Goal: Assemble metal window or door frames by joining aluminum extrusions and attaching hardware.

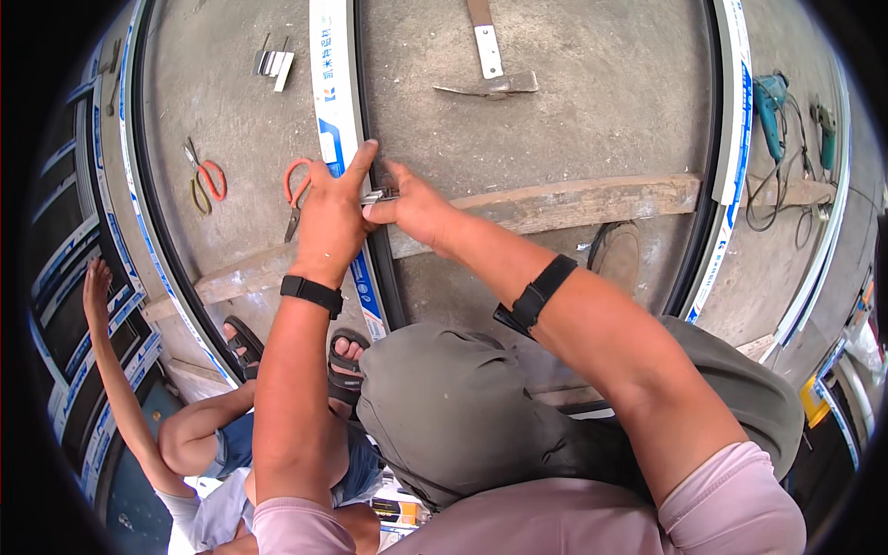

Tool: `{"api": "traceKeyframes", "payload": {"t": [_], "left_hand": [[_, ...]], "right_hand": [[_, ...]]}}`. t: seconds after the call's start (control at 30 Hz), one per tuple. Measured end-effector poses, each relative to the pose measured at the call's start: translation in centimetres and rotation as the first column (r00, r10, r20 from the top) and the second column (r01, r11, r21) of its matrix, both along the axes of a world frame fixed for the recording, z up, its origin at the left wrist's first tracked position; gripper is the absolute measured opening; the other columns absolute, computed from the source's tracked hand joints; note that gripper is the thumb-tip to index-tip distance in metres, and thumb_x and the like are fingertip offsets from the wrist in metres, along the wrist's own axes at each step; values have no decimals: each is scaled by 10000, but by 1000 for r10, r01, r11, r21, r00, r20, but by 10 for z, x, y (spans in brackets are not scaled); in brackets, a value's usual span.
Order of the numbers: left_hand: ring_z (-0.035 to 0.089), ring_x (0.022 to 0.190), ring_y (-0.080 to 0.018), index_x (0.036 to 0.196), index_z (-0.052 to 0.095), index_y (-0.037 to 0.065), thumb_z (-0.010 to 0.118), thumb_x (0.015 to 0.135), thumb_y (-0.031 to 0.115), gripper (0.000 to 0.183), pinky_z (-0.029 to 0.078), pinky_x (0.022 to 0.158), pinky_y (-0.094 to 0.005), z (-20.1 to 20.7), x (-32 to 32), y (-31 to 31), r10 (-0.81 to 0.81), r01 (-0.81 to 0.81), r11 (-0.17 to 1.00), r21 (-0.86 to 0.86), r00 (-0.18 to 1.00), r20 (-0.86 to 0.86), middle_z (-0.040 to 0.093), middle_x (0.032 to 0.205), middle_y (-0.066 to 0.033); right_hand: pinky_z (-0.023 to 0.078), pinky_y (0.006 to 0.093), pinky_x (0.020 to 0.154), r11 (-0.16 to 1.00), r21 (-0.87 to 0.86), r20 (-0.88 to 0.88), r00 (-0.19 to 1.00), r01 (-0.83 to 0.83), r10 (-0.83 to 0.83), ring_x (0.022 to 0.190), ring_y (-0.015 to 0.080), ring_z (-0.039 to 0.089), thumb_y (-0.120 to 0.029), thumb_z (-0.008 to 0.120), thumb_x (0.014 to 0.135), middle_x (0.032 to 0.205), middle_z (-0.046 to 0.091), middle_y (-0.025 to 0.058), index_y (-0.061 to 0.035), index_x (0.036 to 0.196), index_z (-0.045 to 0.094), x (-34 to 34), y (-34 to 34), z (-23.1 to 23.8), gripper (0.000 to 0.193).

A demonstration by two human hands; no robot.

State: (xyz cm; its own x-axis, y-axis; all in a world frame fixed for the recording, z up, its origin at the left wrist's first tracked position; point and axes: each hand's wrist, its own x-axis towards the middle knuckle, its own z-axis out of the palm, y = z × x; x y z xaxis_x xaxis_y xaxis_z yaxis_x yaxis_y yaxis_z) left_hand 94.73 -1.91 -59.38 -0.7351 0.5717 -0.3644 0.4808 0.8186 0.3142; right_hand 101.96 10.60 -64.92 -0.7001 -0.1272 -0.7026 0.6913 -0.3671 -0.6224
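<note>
My left hand (331, 217) is wrapped over a long frame bar (326, 74) with white and blue protective film and a dark edge. One of its fingers stretches across toward the dark edge; the rest curl at the other side. Just right of it, my right hand (418, 211) pinches a small silvery metal piece (377, 196) against the bar, thumb and forefinger about it. Part of that piece is hidden by the fingers. Beside my left hand lie red-handled scissors (296, 185), partly covered by it.
A wooden board (573, 199) crosses beneath the bars. Around lie a pick-like hammer (490, 79), pliers (205, 180), small metal pieces (276, 65), and a teal power tool (768, 111) with its cord. At lower left, another person sits, arm (125, 388) reaching toward stacked frames (69, 268).
</note>
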Motion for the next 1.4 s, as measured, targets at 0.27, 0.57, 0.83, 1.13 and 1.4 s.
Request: {"api": "traceKeyframes", "payload": {"t": [0.27, 0.57, 0.83, 1.13, 1.4], "left_hand": [[611, 939, -470, 1357, 537, 195, 786, 619, -40, 814, 537, 824, -461, -3, 0, 3, -12, 13, 1000, -7, 1000, 19, 496, 1104, -268], [609, 939, -469, 1355, 522, 218, 769, 654, -29, 783, 526, 799, -476, 3, -3, 1, 4, -3, 999, -48, 1000, 14, 481, 1085, -281], [568, 940, -444, 1389, 481, 244, 882, 594, 47, 912, 510, 815, -466, -7, -4, 5, -20, 21, 1000, -23, 1000, 13, 474, 1042, -240], [538, 1018, -414, 1380, 493, 233, 892, 581, 69, 907, 505, 862, -443, -12, -2, -5, -37, 36, 998, -54, 999, -25, 499, 1020, -207], [511, 1009, -413, 1380, 499, 233, 904, 593, 114, 893, 497, 871, -450, -4, -3, 4, -25, 26, 997, -68, 1000, 17, 512, 1015, -198]], "right_hand": [[261, 435, 1185, 895, 445, -62, 995, -44, 79, 1435, 467, 252, -351, 717, 764, 1527, 220, 368, 135, 1492, 139, 17, -7, -6, 1049], [246, 456, 1192, 922, 357, -134, 969, -150, 210, 1455, 455, 210, -210, 662, 797, 1536, 184, 379, 138, 1492, 115, 18, -1, 20, 950], [451, 496, 967, -140, 987, -15, 900, 84, 437, 1143, 424, 551, -139, 590, 819, 1226, 542, 285, 32, 1309, 512, -48, 162, -20, 524], [509, 415, 926, 57, 923, 252, 710, -381, 657, 1074, 302, 609, -118, 616, 847, 1130, 630, 151, -28, 1110, 627, -23, 109, 27, 278], [501, 392, 894, -252, 965, 259, 453, -76, 853, 1082, 256, 617, -126, 628, 845, 1113, 626, 106, -95, 1040, 673, -46, 138, -18, 203]]}}
